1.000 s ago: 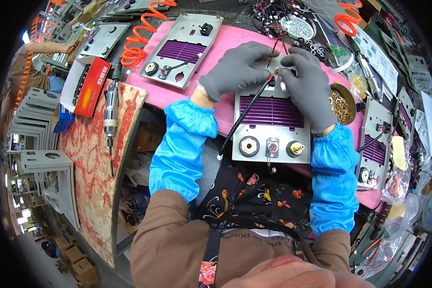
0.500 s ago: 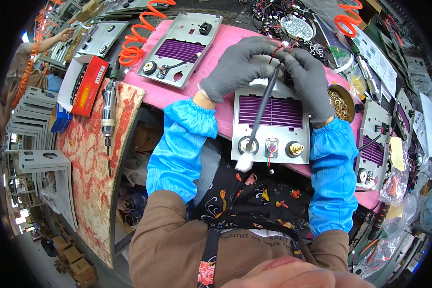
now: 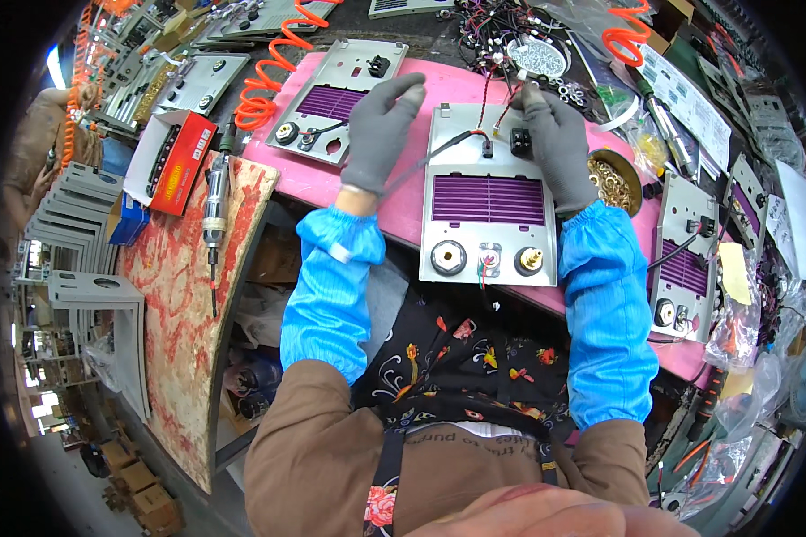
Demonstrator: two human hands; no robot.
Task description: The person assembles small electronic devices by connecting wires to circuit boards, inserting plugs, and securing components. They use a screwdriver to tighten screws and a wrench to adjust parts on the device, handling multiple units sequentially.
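Observation:
A grey metal panel [image 3: 439, 210] with a purple slatted grille [image 3: 488, 199] lies before me on the pink mat. My right hand [image 3: 560, 148], gloved in grey, is over its upper right edge, fingertips closed on a small wire connector [image 3: 514, 89] with thin twisted wires. Beside it sits a black switch [image 3: 520, 140]. My left hand [image 3: 383, 134] is raised left of the panel, fingers partly curled and apparently empty. A dark sleeved cable [image 3: 434, 157] slants from the panel under my left wrist; its white end [image 3: 338, 253] rests against my blue left sleeve.
Similar panels lie at left [image 3: 324, 103] and right [image 3: 685, 259]. A bowl of brass nuts [image 3: 611, 183] stands right of my right hand. An electric screwdriver [image 3: 215, 206] and a red box [image 3: 177, 166] are on the worn board at left. Wire bundles [image 3: 493, 40] lie behind.
My left hand has let go of the wires and moved left, away from my right hand. The sleeved cable has swung left with its white end. The panel appears slightly higher and further left.

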